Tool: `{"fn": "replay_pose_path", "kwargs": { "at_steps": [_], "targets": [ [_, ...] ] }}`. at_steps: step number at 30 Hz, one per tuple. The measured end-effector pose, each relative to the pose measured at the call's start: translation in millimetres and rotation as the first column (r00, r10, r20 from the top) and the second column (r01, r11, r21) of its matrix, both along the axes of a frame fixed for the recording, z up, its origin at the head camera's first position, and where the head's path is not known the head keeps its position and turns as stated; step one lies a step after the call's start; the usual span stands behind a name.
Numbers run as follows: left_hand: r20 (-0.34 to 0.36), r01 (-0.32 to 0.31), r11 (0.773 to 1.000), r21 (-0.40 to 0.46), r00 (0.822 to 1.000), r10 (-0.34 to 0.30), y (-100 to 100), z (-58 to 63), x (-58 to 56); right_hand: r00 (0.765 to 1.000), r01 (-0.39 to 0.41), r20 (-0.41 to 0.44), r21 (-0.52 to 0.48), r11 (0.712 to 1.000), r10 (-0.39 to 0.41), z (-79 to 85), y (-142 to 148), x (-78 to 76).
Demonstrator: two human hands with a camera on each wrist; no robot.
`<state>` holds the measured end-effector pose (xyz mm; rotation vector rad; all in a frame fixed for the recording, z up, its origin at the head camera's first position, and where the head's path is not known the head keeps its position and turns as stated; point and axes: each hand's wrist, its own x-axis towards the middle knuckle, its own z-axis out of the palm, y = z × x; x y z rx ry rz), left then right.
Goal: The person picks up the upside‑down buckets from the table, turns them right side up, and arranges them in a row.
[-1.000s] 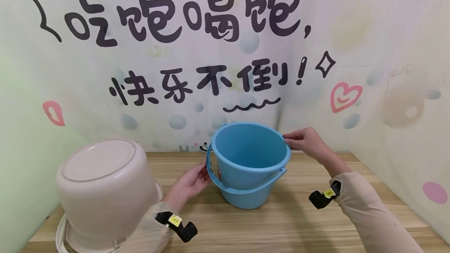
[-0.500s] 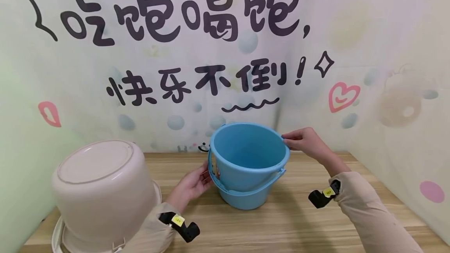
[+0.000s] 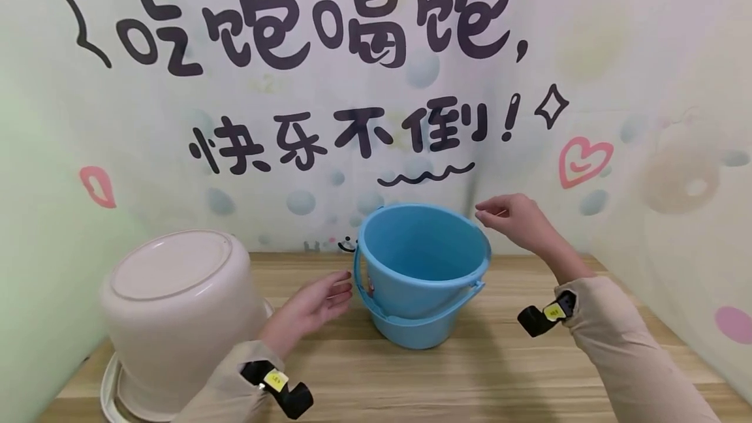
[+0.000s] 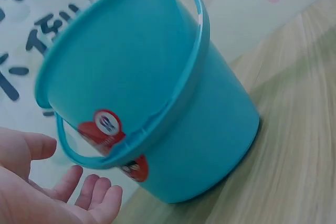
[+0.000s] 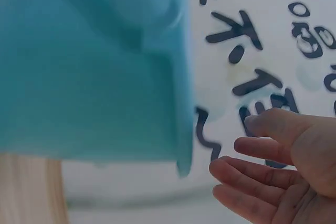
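A blue plastic bucket stands upright on the wooden table, its handle hanging down on the near side. The left wrist view shows a red and white sticker on the bucket's wall. My left hand is just left of the bucket, palm towards it, fingers loosely spread and holding nothing. Above the right side of the rim, my right hand hovers apart from it. In the right wrist view the right fingers are loosely extended with nothing between them.
A larger pale pink bucket stands upside down at the left, close to my left forearm. The wooden table meets a printed cloth backdrop behind the blue bucket and a wall at each side.
My right hand has let go of the bucket's rim and risen a little. The left hand has drawn back to the left, away from the handle. The bucket stays in place.
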<state>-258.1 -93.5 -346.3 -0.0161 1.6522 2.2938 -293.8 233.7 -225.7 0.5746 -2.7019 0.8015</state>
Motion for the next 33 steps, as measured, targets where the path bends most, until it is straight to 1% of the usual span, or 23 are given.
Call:
{"fn": "replay_pose_path", "kwargs": {
  "at_steps": [2,4,7,10,12,16,18,21,23,24,27,31,33],
  "targets": [
    [-0.009,0.001,1.000,-0.029,1.000,-0.001,-5.7,6.9,6.2,1.000,-0.019,-0.022,0.004,1.000,0.019,5.8,-10.3,4.0],
    [-0.023,0.012,0.998,-0.061,1.000,-0.013,-12.2,13.9,12.8,0.998,-0.055,-0.037,0.018,0.998,0.056,11.1,-22.9,9.2],
    [-0.063,0.046,0.994,-0.100,0.997,-0.052,-22.2,25.0,23.4,0.990,-0.126,-0.056,0.046,0.991,0.128,17.5,-43.6,17.9],
    [-0.096,0.087,0.987,-0.132,0.990,-0.100,-31.1,35.3,33.6,0.975,-0.207,-0.065,0.073,0.976,0.212,21.6,-63.9,27.5],
    [-0.114,0.113,0.981,-0.155,0.985,-0.131,-36.3,40.6,39.5,0.960,-0.268,-0.067,0.085,0.960,0.274,23.0,-76.9,34.0],
    [-0.140,0.147,0.966,-0.214,0.974,-0.179,-48.3,45.8,51.1,0.916,-0.388,-0.061,0.114,0.915,0.396,22.5,-106.2,43.9],
    [-0.147,0.149,0.958,-0.245,0.971,-0.188,-55.8,46.7,57.6,0.893,-0.438,-0.046,0.127,0.890,0.447,21.7,-122.9,47.5],
    [-0.164,0.139,0.950,-0.279,0.968,-0.190,-68.8,46.6,67.7,0.868,-0.492,-0.001,0.144,0.859,0.497,19.6,-148.7,50.8],
    [-0.174,0.134,0.946,-0.295,0.966,-0.191,-77.8,46.0,73.7,0.847,-0.529,0.033,0.154,0.835,0.531,16.4,-163.8,52.3],
    [-0.178,0.133,0.945,-0.300,0.965,-0.193,-82.0,45.3,76.4,0.840,-0.540,0.046,0.163,0.826,0.540,14.1,-171.1,53.4],
    [-0.185,0.138,0.936,-0.323,0.961,-0.206,-94.0,44.4,83.4,0.806,-0.588,0.060,0.192,0.785,0.589,2.4,-189.7,54.5],
    [-0.188,0.165,0.918,-0.359,0.951,-0.245,-108.1,41.8,92.5,0.770,-0.626,0.058,0.256,0.736,0.635,-20.9,-210.7,53.0],
    [-0.186,0.173,0.910,-0.376,0.948,-0.257,-115.7,39.4,97.4,0.763,-0.634,0.074,0.279,0.721,0.642,-33.5,-218.7,51.6]
  ]
}}
